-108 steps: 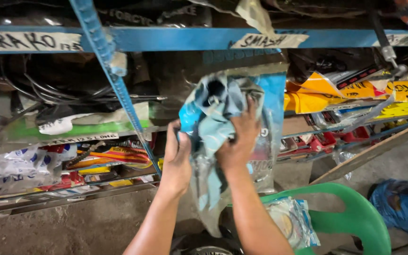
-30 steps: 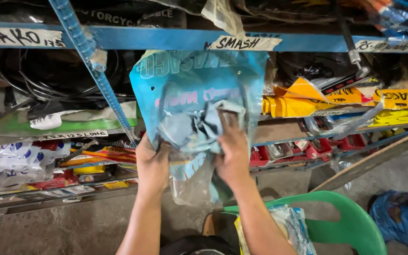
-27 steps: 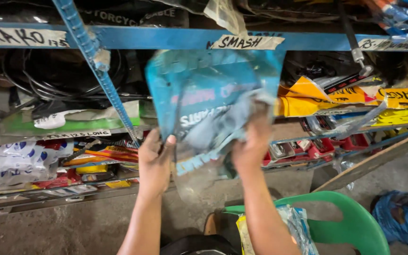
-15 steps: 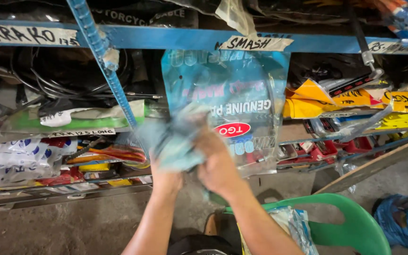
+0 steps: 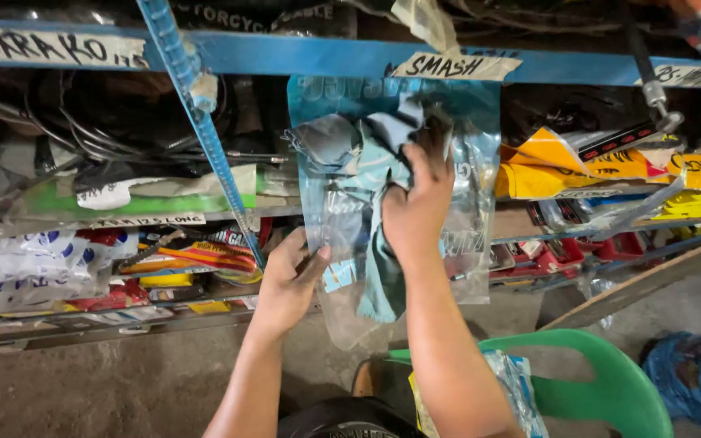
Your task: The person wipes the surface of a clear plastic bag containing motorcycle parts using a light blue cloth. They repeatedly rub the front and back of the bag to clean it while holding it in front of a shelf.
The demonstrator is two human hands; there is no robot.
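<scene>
Partly, rag [image 5: 359, 162] and right hand [image 5: 415, 215] hide the blue packet [image 5: 472, 162].

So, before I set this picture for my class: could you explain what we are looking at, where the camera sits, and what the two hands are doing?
There is no machine here, only a person's two bare hands. The single picture comes from a camera worn on the person's head, looking down along the forearms. The right hand presses a crumpled grey-blue cloth rag against a clear plastic bag with blue print. The left hand pinches the bag's lower left edge. Behind them stands a blue metal shelving rack with handwritten paper labels, stuffed with black cables and yellow and red packets. Below, on the concrete floor, is a green plastic chair with another clear packet resting on it.
</scene>
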